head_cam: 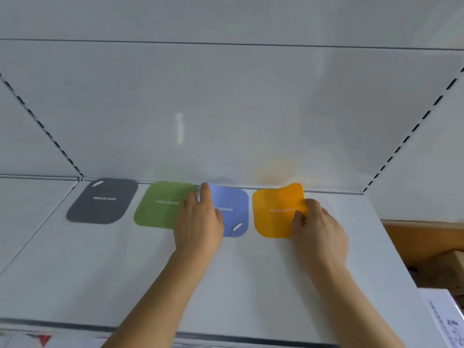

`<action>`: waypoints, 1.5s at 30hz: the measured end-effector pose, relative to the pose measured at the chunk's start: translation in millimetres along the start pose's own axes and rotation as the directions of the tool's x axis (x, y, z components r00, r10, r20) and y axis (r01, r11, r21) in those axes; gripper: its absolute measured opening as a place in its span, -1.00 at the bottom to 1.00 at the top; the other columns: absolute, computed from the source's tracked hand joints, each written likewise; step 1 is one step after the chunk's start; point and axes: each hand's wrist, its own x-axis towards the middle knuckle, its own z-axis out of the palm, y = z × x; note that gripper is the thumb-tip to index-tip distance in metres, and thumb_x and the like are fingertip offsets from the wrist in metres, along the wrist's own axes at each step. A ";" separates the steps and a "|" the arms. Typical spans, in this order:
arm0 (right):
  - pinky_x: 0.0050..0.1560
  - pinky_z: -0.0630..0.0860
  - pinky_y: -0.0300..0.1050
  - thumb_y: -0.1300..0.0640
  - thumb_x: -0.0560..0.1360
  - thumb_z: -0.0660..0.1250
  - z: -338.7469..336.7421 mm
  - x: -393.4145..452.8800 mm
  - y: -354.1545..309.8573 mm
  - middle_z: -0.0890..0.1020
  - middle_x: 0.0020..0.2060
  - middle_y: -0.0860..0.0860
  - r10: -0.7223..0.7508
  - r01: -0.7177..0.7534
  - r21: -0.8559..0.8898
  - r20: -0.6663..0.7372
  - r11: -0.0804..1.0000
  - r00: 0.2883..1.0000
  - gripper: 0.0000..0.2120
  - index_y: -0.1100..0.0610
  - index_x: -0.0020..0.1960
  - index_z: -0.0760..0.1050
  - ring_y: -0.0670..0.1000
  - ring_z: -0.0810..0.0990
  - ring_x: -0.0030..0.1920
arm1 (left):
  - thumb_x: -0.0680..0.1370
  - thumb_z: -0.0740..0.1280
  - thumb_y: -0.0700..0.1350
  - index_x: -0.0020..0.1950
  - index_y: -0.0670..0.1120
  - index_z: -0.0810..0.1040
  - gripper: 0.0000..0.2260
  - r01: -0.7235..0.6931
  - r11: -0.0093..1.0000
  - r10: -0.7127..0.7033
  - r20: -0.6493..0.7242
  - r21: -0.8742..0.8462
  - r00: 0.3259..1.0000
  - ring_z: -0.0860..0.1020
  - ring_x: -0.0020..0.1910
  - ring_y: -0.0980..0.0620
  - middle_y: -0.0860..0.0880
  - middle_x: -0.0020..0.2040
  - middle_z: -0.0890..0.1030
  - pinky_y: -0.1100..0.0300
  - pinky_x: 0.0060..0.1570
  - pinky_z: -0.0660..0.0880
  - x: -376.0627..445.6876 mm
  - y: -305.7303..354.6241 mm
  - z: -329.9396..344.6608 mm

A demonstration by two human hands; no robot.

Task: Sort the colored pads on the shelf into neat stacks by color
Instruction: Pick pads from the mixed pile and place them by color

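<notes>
Four coloured pads in a row along the far edge of a white shelf (100, 272), both hands at work on them.

From left to right: dark grey pad (103, 200) lying flat and apart from the rest; green pad (158, 205) beside it; blue pad (232, 212) just right of the green, its far left corner lifted; orange pad (275, 212) last, its far right corner buckled upward. Left hand (198, 222) laid across the green and blue pads, fingers straight and pressing, fingertips by the blue pad's raised corner. Right hand (319, 229) pinching the right edge of the orange pad between thumb and fingers. White back panel (226, 109) behind, cardboard box (444, 315) near right.
</notes>
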 end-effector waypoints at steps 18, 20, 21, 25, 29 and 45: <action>0.28 0.50 0.23 -0.04 0.54 0.26 13.3 -29.1 -13.7 0.52 0.38 0.17 -0.342 0.350 0.013 -0.189 0.937 0.921 -0.50 0.18 0.39 0.51 0.29 0.45 0.42 | 0.56 0.31 0.08 0.08 -0.14 0.61 -0.69 -0.122 0.987 0.132 -0.097 0.105 0.987 0.58 0.03 -0.21 -0.12 -0.01 0.64 -0.06 0.02 0.54 -19.0 -20.0 9.4; 0.29 0.49 0.24 -0.07 0.55 0.23 17.7 -32.5 -15.8 0.54 0.36 0.17 -0.357 0.363 0.008 -0.161 0.932 0.920 -0.52 0.17 0.36 0.53 0.30 0.44 0.44 | 0.56 0.33 0.10 0.06 -0.12 0.61 -0.70 -0.093 0.986 0.108 -0.103 0.138 0.989 0.55 0.03 -0.19 -0.10 -0.02 0.62 -0.06 0.01 0.49 -23.6 -22.9 9.7; 0.31 0.48 0.25 -0.10 0.55 0.20 19.5 -32.4 -14.0 0.54 0.37 0.17 -0.357 0.359 -0.012 -0.133 0.933 0.924 -0.51 0.15 0.36 0.53 0.30 0.43 0.45 | 0.56 0.31 0.12 0.05 -0.12 0.61 -0.69 -0.086 0.986 0.102 -0.103 0.146 0.989 0.55 0.03 -0.19 -0.10 -0.02 0.62 -0.06 0.01 0.48 -24.4 -23.1 9.6; 0.42 0.34 0.30 -0.27 0.58 0.05 19.8 -29.0 4.9 0.43 0.50 0.10 -0.349 0.360 -0.190 0.089 0.913 0.933 -0.44 -0.03 0.45 0.46 0.26 0.34 0.53 | 0.55 0.16 0.19 0.07 -0.14 0.62 -0.54 -0.115 0.987 0.122 -0.065 0.113 0.990 0.55 0.04 -0.22 -0.13 -0.01 0.63 -0.08 0.04 0.50 -26.0 -17.3 9.3; 0.44 0.29 0.32 -0.31 0.61 -0.05 12.2 -22.9 17.1 0.40 0.53 0.04 -0.343 0.372 -0.260 0.154 0.891 0.927 -0.43 -0.10 0.47 0.40 0.20 0.33 0.53 | 0.52 0.15 0.30 0.12 -0.17 0.64 -0.41 -0.122 0.990 0.128 -0.076 0.073 0.989 0.56 0.08 -0.26 -0.19 0.07 0.63 -0.11 0.07 0.52 -29.5 -14.2 12.5; -0.10 0.54 -0.02 -0.07 0.44 0.42 -13.1 45.3 -8.2 0.65 -0.11 0.06 0.132 -0.140 0.010 0.284 0.990 0.950 -0.74 0.07 0.02 0.57 0.20 0.60 -0.05 | 0.63 0.27 -0.17 -0.02 -0.05 0.49 -0.94 0.179 0.882 -0.139 0.122 -0.435 0.983 0.52 -0.16 -0.18 0.01 -0.19 0.59 0.08 -0.31 0.33 6.6 0.1 -14.7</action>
